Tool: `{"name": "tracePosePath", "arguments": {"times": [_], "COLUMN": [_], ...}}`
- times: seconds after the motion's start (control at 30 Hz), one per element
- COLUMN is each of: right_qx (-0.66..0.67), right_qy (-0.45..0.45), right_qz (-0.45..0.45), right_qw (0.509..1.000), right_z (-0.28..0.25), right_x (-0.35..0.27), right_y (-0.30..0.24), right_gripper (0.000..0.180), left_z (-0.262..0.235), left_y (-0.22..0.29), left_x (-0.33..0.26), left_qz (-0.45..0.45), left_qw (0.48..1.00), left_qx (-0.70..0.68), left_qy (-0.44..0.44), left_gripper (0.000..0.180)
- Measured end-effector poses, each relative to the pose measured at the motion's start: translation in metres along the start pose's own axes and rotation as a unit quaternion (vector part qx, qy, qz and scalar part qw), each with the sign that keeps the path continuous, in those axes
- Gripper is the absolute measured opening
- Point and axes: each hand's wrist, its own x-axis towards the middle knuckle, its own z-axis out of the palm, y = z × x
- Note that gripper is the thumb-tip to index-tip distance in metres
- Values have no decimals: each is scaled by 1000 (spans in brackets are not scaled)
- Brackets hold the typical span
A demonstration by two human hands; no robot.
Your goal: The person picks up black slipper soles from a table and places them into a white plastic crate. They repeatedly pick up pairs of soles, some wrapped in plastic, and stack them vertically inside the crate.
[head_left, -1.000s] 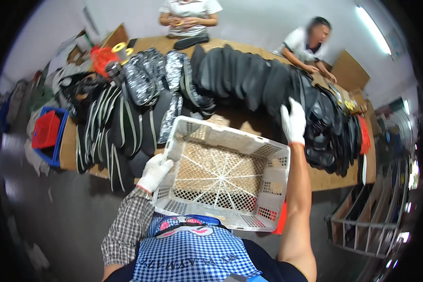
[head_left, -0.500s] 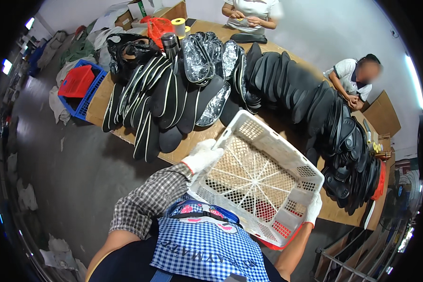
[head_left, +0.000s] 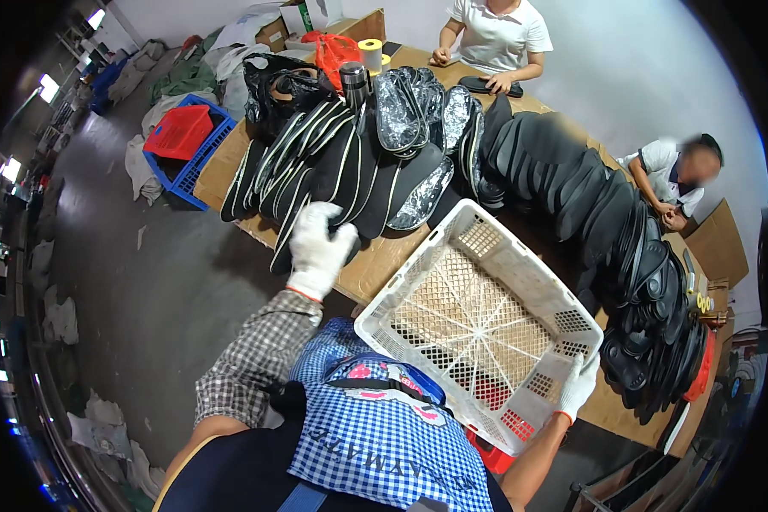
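Observation:
My left hand (head_left: 318, 252), in a white knit glove, reaches over the near edge of a pile of black shoe insoles with pale edging (head_left: 324, 171). Its fingers are apart and curve a little, with nothing seen between them; whether the fingertips touch an insole I cannot tell. A white plastic basket (head_left: 529, 256), its lattice bottom bare, is tilted against the front of the table. My right hand (head_left: 578, 384), gloved too, grips the basket's right wall near the corner. Beneath the basket's near corner a red plastic thing (head_left: 492, 458) shows in part.
Long rows of black insoles (head_left: 555, 171) cover the table (head_left: 371, 277) to the right. A steel flask (head_left: 353, 84), a red bag (head_left: 337, 53) and a yellow-ended roll (head_left: 370, 55) stand behind. Left on the floor is a blue crate (head_left: 198, 162) holding a red basket (head_left: 177, 132). Two people sit across the table.
My left hand has let go of the basket's rim and moved left to the insoles. My right hand keeps its grip. The far person's hands have come apart, one now on a black insole.

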Motion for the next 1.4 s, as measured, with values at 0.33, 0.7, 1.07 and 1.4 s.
{"name": "tracePosePath", "arguments": {"times": [0.33, 0.7, 1.07, 1.4], "right_qx": [302, 430, 441, 423], "right_qy": [-105, -492, -513, -498], "right_qz": [-97, 7, 125, 136], "right_qw": [943, 757, 726, 744], "right_z": [11, 150, 208, 213], "right_x": [-34, -83, -84, -84], "right_y": [-242, -483, -522, -518], "right_gripper": [28, 51, 33, 30], "left_z": [-11, 24, 25, 34], "left_y": [-54, -106, -95, -95], "left_x": [42, 39, 37, 32], "left_qz": [-445, -464, -391, -375], "left_qw": [782, 681, 773, 798], "left_qx": [-428, -563, -500, -472], "left_qy": [-82, -57, -13, -11], "left_gripper": [87, 74, 69, 67]}}
